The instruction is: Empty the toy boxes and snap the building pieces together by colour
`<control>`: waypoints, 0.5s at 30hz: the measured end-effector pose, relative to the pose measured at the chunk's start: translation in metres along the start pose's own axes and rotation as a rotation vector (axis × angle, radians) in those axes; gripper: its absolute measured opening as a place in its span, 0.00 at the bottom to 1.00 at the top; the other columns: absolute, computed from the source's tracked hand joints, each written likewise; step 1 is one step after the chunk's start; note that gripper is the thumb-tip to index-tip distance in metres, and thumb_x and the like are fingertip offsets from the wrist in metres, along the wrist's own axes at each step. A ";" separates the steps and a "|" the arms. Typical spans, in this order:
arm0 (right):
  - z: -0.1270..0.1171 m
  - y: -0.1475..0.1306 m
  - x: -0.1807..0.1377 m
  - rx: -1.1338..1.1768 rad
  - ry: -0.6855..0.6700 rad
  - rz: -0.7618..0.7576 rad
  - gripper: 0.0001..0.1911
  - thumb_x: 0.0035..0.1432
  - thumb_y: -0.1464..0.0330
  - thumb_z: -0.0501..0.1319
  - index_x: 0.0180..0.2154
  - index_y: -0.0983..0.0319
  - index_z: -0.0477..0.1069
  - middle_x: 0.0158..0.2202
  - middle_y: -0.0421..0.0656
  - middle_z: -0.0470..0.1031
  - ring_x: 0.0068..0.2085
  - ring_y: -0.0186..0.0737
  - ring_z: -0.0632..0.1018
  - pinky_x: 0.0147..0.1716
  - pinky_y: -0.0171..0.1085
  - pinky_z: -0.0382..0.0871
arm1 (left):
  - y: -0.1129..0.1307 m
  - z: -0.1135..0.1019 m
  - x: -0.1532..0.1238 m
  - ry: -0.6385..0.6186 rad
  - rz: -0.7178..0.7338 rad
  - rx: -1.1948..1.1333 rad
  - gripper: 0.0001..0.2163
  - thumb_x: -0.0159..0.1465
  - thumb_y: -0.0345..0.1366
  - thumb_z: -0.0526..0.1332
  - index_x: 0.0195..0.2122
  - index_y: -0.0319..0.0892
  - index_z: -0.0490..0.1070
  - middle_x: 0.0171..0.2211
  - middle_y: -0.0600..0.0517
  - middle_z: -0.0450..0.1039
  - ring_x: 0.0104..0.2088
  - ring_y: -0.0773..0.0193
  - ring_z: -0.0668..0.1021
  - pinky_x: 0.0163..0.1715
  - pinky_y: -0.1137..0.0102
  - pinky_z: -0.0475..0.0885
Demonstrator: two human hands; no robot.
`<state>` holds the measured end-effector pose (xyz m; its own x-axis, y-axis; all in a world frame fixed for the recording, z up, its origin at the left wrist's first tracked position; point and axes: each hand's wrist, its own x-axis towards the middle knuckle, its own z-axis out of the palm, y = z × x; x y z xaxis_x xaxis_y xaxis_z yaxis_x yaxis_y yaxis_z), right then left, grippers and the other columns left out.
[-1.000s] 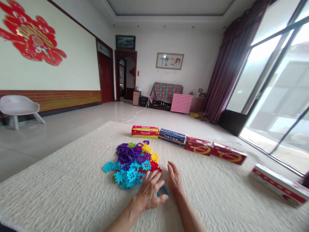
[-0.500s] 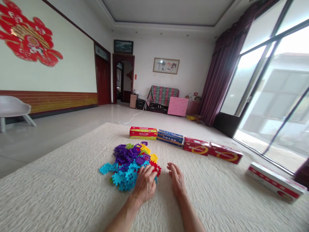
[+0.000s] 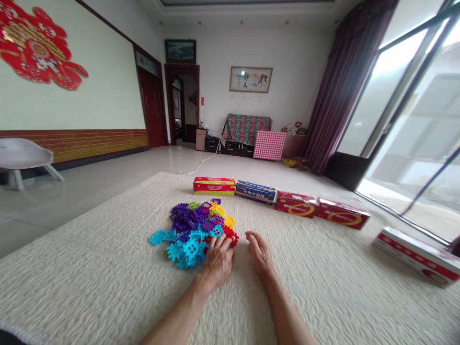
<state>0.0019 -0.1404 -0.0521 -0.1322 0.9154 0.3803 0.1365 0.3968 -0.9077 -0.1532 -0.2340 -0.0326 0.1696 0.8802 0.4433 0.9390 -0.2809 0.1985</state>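
A heap of plastic interlocking blocks, flat and notched, lies on the quilted cloth (image 3: pixel 108 268): purple blocks (image 3: pixel 187 218) at the back, light blue blocks (image 3: pixel 190 248) in front, red blocks (image 3: pixel 231 235) and yellow blocks (image 3: pixel 230 222) along the right side. Over the heap's right front edge rests my left hand (image 3: pixel 220 258), palm down. Its fingers are apart and bent, with their tips on the red and blue blocks; the underside is hidden. My right hand (image 3: pixel 261 254) stands on edge just right of the heap, touching no block. Its fingers are stretched forward, holding nothing.
Behind the heap, a red and yellow box (image 3: pixel 214 186), a blue box (image 3: pixel 255 191) and two red boxes (image 3: pixel 296 204) form a row. A white and red box (image 3: pixel 419 256) lies at the far right. A pale chair (image 3: pixel 27 155) stands at left.
The view has tilted down and shifted a little, so the room sits higher. My left hand stays on the heap's edge. My right hand has come slightly nearer the heap.
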 end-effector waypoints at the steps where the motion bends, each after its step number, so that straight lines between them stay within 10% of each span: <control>1: 0.001 -0.001 -0.001 -0.014 -0.010 -0.013 0.24 0.56 0.50 0.55 0.39 0.62 0.75 0.40 0.49 0.79 0.43 0.48 0.77 0.45 0.43 0.69 | 0.000 0.000 -0.001 0.001 -0.001 0.012 0.13 0.64 0.28 0.51 0.40 0.42 0.75 0.51 0.45 0.70 0.60 0.53 0.62 0.58 0.52 0.56; 15: 0.002 -0.005 -0.006 -0.198 -0.054 -0.083 0.21 0.59 0.57 0.51 0.40 0.63 0.75 0.40 0.49 0.79 0.42 0.46 0.78 0.43 0.41 0.71 | -0.015 -0.016 -0.005 -0.060 0.026 0.231 0.15 0.66 0.27 0.47 0.37 0.41 0.75 0.47 0.46 0.72 0.54 0.54 0.67 0.52 0.57 0.63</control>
<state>-0.0001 -0.1485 -0.0501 -0.2028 0.8762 0.4371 0.3122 0.4810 -0.8192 -0.1730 -0.2403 -0.0238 0.2053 0.8970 0.3914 0.9765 -0.2147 -0.0200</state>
